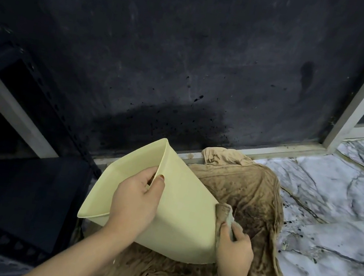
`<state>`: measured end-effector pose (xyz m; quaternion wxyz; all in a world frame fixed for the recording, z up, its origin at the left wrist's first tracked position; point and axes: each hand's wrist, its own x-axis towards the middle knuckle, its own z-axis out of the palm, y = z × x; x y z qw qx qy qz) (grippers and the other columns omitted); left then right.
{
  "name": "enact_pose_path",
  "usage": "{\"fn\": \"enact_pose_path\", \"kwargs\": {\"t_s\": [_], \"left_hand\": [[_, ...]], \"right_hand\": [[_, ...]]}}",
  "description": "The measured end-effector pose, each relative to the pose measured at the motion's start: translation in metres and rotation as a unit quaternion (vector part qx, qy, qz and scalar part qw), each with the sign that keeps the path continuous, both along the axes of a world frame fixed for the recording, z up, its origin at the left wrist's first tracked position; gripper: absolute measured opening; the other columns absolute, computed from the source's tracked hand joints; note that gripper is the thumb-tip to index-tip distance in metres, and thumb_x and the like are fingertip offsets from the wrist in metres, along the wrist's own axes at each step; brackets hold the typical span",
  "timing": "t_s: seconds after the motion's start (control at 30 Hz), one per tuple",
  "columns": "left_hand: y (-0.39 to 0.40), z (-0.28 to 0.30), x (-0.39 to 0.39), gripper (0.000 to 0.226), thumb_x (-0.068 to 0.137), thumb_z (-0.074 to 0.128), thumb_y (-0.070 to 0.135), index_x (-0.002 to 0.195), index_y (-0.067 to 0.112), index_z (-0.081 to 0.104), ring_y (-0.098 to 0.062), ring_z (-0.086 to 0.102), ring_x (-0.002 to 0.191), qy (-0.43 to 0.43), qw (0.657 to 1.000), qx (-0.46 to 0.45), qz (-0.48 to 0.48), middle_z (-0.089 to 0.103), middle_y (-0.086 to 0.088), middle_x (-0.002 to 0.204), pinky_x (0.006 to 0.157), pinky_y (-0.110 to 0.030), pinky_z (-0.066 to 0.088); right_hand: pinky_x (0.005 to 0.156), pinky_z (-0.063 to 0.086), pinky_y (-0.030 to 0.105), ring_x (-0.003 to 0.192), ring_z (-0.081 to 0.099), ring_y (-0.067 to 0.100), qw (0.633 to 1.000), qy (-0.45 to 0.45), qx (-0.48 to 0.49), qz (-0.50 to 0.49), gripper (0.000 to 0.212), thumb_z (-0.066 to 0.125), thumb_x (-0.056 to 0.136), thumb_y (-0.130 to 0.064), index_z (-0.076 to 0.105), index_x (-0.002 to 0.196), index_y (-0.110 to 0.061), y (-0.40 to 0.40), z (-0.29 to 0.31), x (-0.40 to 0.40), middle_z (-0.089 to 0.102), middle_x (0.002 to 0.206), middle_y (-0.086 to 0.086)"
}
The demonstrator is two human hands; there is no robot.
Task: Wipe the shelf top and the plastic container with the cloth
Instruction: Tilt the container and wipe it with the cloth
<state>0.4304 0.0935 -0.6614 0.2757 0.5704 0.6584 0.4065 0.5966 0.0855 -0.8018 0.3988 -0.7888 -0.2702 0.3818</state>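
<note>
Container [178, 212] tipped sideways, rim gripped by left hand [135, 202]; right hand [234, 248] pinching cloth [226, 214] against its right-side base, closer to wiping.

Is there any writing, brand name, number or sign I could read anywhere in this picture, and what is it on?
None can be read.
The pale yellow plastic container, gripped by the left hand, is plain on the sides that show.
The brown cloth, a fold of it pinched by the right hand, bears only dirt stains.
The dark shelf, dark wall and marble floor show no text.
</note>
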Motion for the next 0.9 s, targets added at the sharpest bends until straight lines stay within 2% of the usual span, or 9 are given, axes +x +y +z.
{"fn": "enact_pose_path", "kwargs": {"t_s": [0.07, 0.17, 0.27, 0.37, 0.57, 0.73, 0.8, 0.9], "left_hand": [[0.001, 0.001, 0.000, 0.027, 0.091, 0.045, 0.027, 0.081, 0.042, 0.065, -0.024, 0.059, 0.066, 0.007, 1.000, -0.002, -0.005, 0.068, -0.006, 0.071, 0.059, -0.031, 0.041], [0.002, 0.001, 0.000, 0.028, 0.091, 0.045, 0.027, 0.079, 0.042, 0.065, -0.023, 0.054, 0.058, 0.017, 1.000, -0.001, -0.003, 0.065, -0.008, 0.068, 0.056, -0.030, 0.038], [0.002, 0.000, 0.000, 0.025, 0.091, 0.045, 0.026, 0.080, 0.036, 0.065, -0.014, 0.047, 0.051, 0.017, 1.000, 0.002, -0.006, 0.062, -0.013, 0.064, 0.054, -0.030, 0.036], [0.001, 0.000, 0.000, 0.024, 0.091, 0.045, 0.025, 0.079, 0.030, 0.065, -0.009, 0.038, 0.045, 0.025, 1.000, 0.009, -0.012, 0.051, -0.003, 0.050, 0.051, -0.031, 0.034], [0.002, 0.001, -0.004, 0.025, 0.090, 0.046, 0.025, 0.072, 0.026, 0.063, -0.009, 0.037, 0.047, 0.011, 1.000, -0.005, -0.008, 0.043, 0.002, 0.049, 0.051, -0.029, 0.031], [0.003, 0.002, -0.006, 0.030, 0.090, 0.046, 0.023, 0.066, 0.031, 0.063, -0.005, 0.038, 0.046, -0.007, 1.000, -0.008, 0.003, 0.046, 0.009, 0.048, 0.046, -0.019, 0.029], [0.003, 0.001, -0.007, 0.029, 0.090, 0.046, 0.024, 0.069, 0.033, 0.064, -0.005, 0.040, 0.048, -0.014, 1.000, -0.011, 0.008, 0.049, 0.009, 0.050, 0.048, -0.019, 0.030], [0.002, 0.002, -0.007, 0.029, 0.090, 0.045, 0.024, 0.069, 0.031, 0.063, -0.009, 0.043, 0.050, -0.012, 1.000, -0.013, 0.010, 0.051, 0.005, 0.052, 0.054, -0.027, 0.034]], "right_hand": [[0.088, 0.041, 0.041, 0.114, 0.050, 0.036, 1.000, -0.008, 0.004, -0.026, 0.042, 0.052, 0.087, -0.035, 0.060, 0.121, -0.012, -0.006, 0.007, -0.009, 0.051, 0.132, 0.013], [0.079, 0.040, 0.035, 0.104, 0.055, 0.033, 0.997, -0.036, 0.065, -0.015, 0.037, 0.055, 0.085, -0.031, 0.065, 0.115, -0.013, -0.008, 0.031, -0.030, 0.057, 0.118, 0.010], [0.066, 0.031, 0.027, 0.084, 0.051, 0.016, 0.985, -0.057, 0.157, 0.041, 0.030, 0.055, 0.085, -0.032, 0.067, 0.109, -0.018, -0.001, 0.063, -0.053, 0.054, 0.096, -0.005], [0.064, 0.035, 0.029, 0.078, 0.049, 0.012, 0.968, -0.086, 0.211, 0.106, 0.030, 0.053, 0.086, -0.035, 0.067, 0.109, -0.022, 0.013, 0.089, -0.065, 0.051, 0.091, -0.009], [0.063, 0.032, 0.030, 0.088, 0.053, 0.021, 0.971, -0.100, 0.167, 0.143, 0.031, 0.048, 0.088, -0.039, 0.066, 0.106, -0.020, 0.044, 0.099, -0.057, 0.046, 0.093, -0.005], [0.068, 0.035, 0.032, 0.097, 0.055, 0.029, 0.976, -0.092, 0.127, 0.152, 0.036, 0.048, 0.088, -0.039, 0.064, 0.112, -0.018, 0.055, 0.084, -0.044, 0.057, 0.110, 0.009], [0.069, 0.038, 0.033, 0.099, 0.055, 0.030, 0.979, -0.095, 0.105, 0.150, 0.037, 0.048, 0.089, -0.039, 0.063, 0.115, -0.018, 0.056, 0.074, -0.036, 0.057, 0.113, 0.010], [0.076, 0.043, 0.038, 0.102, 0.056, 0.032, 0.984, -0.091, 0.065, 0.142, 0.039, 0.047, 0.089, -0.040, 0.061, 0.120, -0.019, 0.054, 0.057, -0.024, 0.056, 0.117, 0.012]]}}
